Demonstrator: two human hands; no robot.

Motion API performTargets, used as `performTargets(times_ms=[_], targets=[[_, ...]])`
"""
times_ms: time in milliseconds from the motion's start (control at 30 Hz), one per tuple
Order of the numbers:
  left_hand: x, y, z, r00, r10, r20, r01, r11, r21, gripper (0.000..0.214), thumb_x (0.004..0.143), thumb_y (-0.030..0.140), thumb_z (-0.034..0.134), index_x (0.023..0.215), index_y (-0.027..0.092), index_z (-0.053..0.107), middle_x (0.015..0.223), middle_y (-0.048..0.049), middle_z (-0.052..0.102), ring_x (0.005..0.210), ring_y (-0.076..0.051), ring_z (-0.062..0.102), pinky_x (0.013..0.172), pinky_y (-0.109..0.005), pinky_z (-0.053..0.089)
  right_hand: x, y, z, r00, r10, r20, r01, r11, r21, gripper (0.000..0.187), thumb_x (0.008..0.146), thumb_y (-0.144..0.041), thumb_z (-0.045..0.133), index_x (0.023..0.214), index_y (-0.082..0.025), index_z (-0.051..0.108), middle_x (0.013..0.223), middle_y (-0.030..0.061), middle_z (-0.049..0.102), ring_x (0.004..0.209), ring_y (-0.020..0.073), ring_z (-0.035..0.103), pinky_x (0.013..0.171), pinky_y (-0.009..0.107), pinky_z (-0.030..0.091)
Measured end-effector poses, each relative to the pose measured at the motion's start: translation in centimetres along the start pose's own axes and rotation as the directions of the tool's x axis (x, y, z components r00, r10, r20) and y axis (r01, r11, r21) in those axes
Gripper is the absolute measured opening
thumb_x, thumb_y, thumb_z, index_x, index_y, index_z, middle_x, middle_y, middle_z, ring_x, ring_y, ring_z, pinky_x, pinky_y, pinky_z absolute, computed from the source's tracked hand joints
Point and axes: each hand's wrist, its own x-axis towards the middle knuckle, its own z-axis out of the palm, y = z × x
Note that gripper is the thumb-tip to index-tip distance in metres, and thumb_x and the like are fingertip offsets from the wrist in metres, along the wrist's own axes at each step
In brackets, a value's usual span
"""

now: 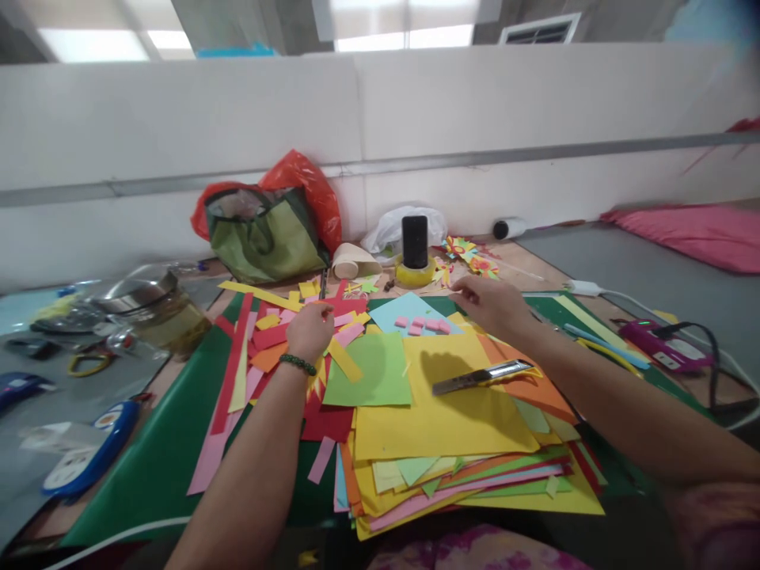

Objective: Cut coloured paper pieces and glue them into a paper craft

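Observation:
My left hand (pixel 309 332), with a green bead bracelet at the wrist, is closed over loose paper strips and scraps (pixel 270 334). A slim dark object (pixel 324 283) stands just beyond its fingertips; whether they grip it is unclear. My right hand (pixel 495 307) hovers past the paper stack with fingers pinched; what they hold, if anything, is too small to tell. Between the hands, small pink pieces (pixel 417 324) lie on a light blue sheet (pixel 399 305). A green sheet (pixel 371 372) and a yellow sheet (pixel 439 431) top the stack, with a utility knife (pixel 484 376) on the yellow one.
A phone (pixel 414 241) stands upright on a yellow tape roll (pixel 416 275). Behind are a green bag (pixel 267 237) and paper flowers (pixel 469 255). A glass jar (pixel 157 313) sits left, a purple device (pixel 665 344) with cables right. A green mat (pixel 142 467) lies underneath.

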Motion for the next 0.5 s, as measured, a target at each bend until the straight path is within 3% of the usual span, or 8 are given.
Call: performTargets(times_ms=[100, 200, 267, 367, 500], targets=[[0.2, -0.4, -0.1, 1.0, -0.017, 0.025, 0.017, 1.0, 0.014, 0.031, 0.087, 0.024, 0.047, 0.107, 0.021, 0.071, 0.115, -0.0075, 0.069, 0.102, -0.025, 0.063, 0.082, -0.031, 0.048, -1.4, -0.9, -1.2, 0.971, -0.175, -0.163, 0.177, 0.984, 0.001, 0.018, 0.089, -0.033, 0.052, 0.086, -0.021, 0.065, 0.074, 0.0054, 0.07, 0.066, 0.0186, 0.063, 0.059, 0.029, 0.043], [0.3, -0.5, 0.7, 0.993, 0.006, 0.116, -0.004, 1.0, -0.017, 0.032, 0.086, 0.035, 0.053, 0.106, 0.019, 0.071, 0.113, -0.0089, 0.07, 0.102, -0.024, 0.063, 0.081, -0.029, 0.048, -2.8, -2.0, -2.1, 0.922, -0.311, -0.229, 0.314, 0.949, -0.024, 0.019, 0.092, -0.029, 0.049, 0.082, -0.021, 0.064, 0.077, 0.0064, 0.072, 0.071, 0.019, 0.066, 0.063, 0.029, 0.046], [0.2, -0.3, 1.5, 0.981, 0.047, 0.191, -0.042, 0.999, -0.032, 0.036, 0.078, 0.043, 0.062, 0.102, 0.017, 0.072, 0.109, -0.0107, 0.07, 0.099, -0.025, 0.063, 0.079, -0.029, 0.047, -3.4, -2.7, -2.5, 0.903, -0.361, -0.233, 0.363, 0.931, -0.037, 0.02, 0.092, -0.027, 0.049, 0.08, -0.021, 0.064, 0.079, 0.0059, 0.073, 0.073, 0.0187, 0.067, 0.064, 0.029, 0.047], [-0.1, -0.1, 2.6, 0.965, 0.087, 0.247, -0.078, 0.996, -0.046, 0.032, 0.07, 0.038, 0.069, 0.092, 0.016, 0.071, 0.1, -0.0119, 0.071, 0.094, -0.026, 0.063, 0.074, -0.03, 0.046, -4.1, -3.3, -2.8, 0.896, -0.394, -0.203, 0.392, 0.918, -0.053, 0.021, 0.093, -0.028, 0.049, 0.081, -0.022, 0.065, 0.079, 0.0051, 0.074, 0.073, 0.0181, 0.068, 0.063, 0.028, 0.047], [0.1, -0.4, 2.7, 0.969, 0.063, 0.241, -0.042, 0.995, -0.088, 0.024, 0.076, 0.041, 0.062, 0.071, 0.017, 0.068, 0.072, -0.0073, 0.068, 0.074, -0.023, 0.063, 0.063, -0.029, 0.043, -4.4, -3.4, -3.0, 0.875, -0.454, -0.169, 0.456, 0.89, -0.034, 0.022, 0.093, -0.025, 0.048, 0.081, -0.022, 0.065, 0.073, 0.0037, 0.072, 0.069, 0.0165, 0.066, 0.061, 0.028, 0.045]])
